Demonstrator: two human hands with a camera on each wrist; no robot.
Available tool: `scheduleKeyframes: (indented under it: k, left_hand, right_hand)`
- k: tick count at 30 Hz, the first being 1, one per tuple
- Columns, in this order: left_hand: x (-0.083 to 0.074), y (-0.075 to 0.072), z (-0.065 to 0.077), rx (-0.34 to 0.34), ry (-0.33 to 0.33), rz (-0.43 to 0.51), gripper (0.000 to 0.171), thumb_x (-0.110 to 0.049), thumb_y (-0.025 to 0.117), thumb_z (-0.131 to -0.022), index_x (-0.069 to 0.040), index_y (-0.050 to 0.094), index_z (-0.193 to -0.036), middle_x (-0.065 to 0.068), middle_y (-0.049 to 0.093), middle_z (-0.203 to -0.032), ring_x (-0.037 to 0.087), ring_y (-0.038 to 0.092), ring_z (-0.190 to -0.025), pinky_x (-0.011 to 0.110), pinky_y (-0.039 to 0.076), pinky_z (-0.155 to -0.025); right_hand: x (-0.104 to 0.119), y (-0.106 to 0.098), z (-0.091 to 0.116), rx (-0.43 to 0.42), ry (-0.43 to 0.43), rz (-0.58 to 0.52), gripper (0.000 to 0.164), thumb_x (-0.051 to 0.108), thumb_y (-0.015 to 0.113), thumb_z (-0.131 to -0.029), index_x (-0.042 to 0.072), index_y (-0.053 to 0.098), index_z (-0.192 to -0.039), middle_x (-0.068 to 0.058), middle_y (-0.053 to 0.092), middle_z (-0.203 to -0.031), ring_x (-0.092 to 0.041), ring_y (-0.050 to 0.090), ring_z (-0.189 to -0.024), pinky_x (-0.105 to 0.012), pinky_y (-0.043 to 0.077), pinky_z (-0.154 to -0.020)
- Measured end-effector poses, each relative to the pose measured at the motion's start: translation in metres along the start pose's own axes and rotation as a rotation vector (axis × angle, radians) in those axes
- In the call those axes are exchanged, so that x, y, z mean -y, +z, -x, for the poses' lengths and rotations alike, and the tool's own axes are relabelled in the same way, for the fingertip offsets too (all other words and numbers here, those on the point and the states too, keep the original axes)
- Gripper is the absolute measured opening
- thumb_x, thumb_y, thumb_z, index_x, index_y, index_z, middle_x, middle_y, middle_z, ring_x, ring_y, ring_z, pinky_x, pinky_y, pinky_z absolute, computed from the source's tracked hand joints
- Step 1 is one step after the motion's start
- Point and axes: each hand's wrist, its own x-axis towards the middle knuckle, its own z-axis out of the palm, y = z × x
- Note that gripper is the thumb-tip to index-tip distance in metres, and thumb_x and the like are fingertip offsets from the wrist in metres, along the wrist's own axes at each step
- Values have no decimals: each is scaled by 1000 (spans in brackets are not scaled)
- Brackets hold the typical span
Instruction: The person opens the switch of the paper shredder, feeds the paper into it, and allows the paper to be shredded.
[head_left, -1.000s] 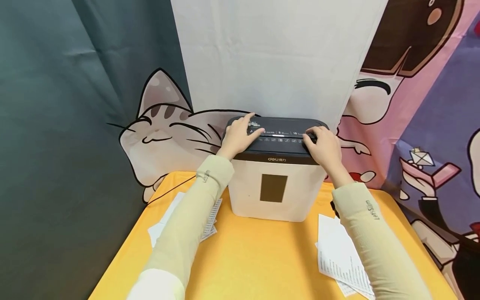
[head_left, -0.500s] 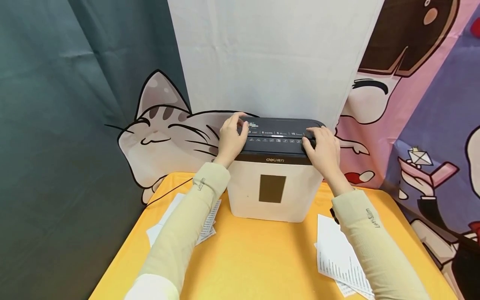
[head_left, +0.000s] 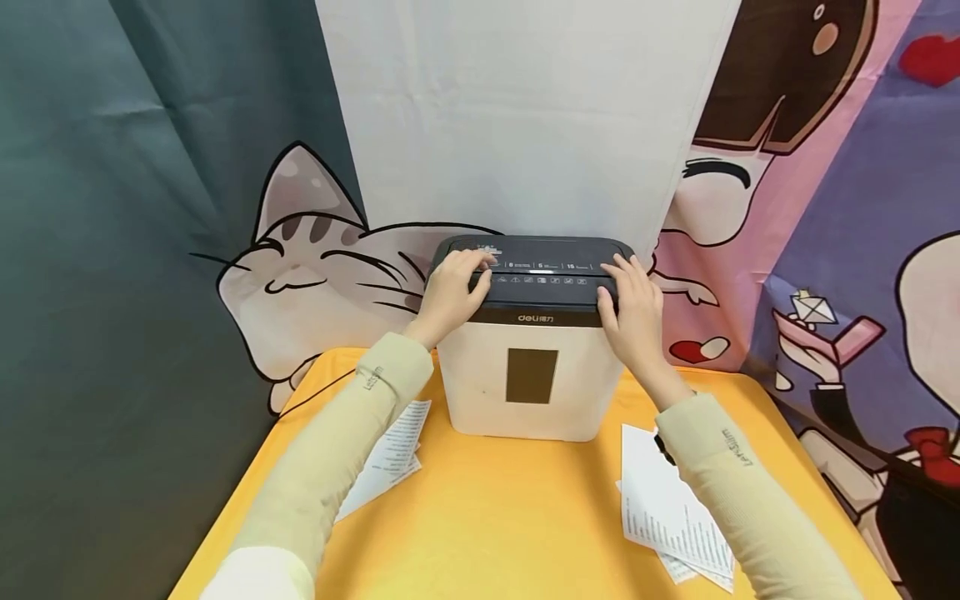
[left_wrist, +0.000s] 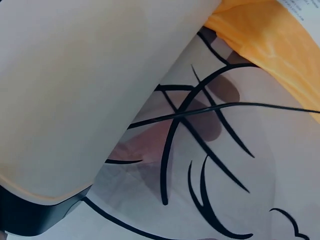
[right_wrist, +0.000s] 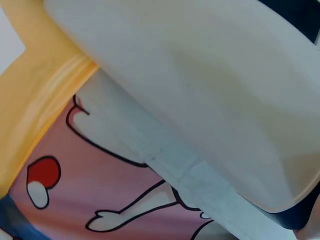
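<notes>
A paper shredder with a dark lid and a cream-white bin stands upright at the back of the table. On the lid's left end lies my left hand, its fingers slightly bent over the top and its thumb towards the slot. My right hand is at the right end, fingers extended over the lid and thumb by the front edge. Both wrist views are largely filled by the bin's side; a bit of the right hand shows in the right one.
Printed sheets lie left of the shredder, partly under the left sleeve. More printed sheets lie at the right on the yellow tablecloth. A black cord runs off leftward. A cartoon-printed curtain hangs close behind.
The view has turned slightly to the right. My left hand's fingers have drawn back towards the lid's left end and bent. My right hand's fingers have straightened out over the lid.
</notes>
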Motion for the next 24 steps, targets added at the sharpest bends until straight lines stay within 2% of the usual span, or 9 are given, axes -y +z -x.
scheduleKeyframes:
  k: [3, 8, 15, 20, 24]
  left_hand:
    - [4, -1, 13, -14, 32, -1, 19, -15, 51, -95, -8, 65, -107, 6, 66, -99, 23, 57, -95, 36, 46, -85]
    - [3, -2, 34, -83, 92, 34, 15, -13, 54, -94, -8, 67, -100, 7, 67, -101, 24, 57, -100, 40, 42, -96]
    - [-4, -7, 61, -143, 104, 91, 15, -8, 60, -89, -7, 69, -101, 10, 65, -109, 26, 57, -107, 49, 31, -110]
    - [-10, -10, 77, -149, 147, 113, 17, -9, 61, -88, -8, 68, -103, 10, 64, -110, 26, 55, -107, 47, 36, -104]
    - [-12, -9, 92, -146, 153, 135, 17, -10, 61, -88, -8, 68, -103, 9, 64, -109, 25, 55, -105, 42, 42, -95]
  right_hand:
    - [2, 0, 3, 0, 5, -62, 34, 14, 47, -95, -1, 53, -125, -21, 45, -140, -37, 28, -139, -59, 17, -109]
    - [5, -2, 14, -53, -36, -119, 31, 5, 51, -92, -3, 55, -122, -22, 47, -137, -41, 31, -136, -59, 15, -111]
    - [11, -1, 35, -116, -120, -117, 32, -4, 56, -87, -3, 57, -119, -23, 47, -135, -44, 32, -134, -61, 14, -112]
    - [17, 1, 46, -171, -150, -145, 32, -6, 55, -84, -2, 58, -115, -24, 48, -133, -45, 30, -133, -62, 15, -109]
    - [21, 4, 55, -227, -212, -188, 28, -5, 52, -83, -3, 61, -110, -25, 51, -125, -44, 37, -126, -55, 21, -109]
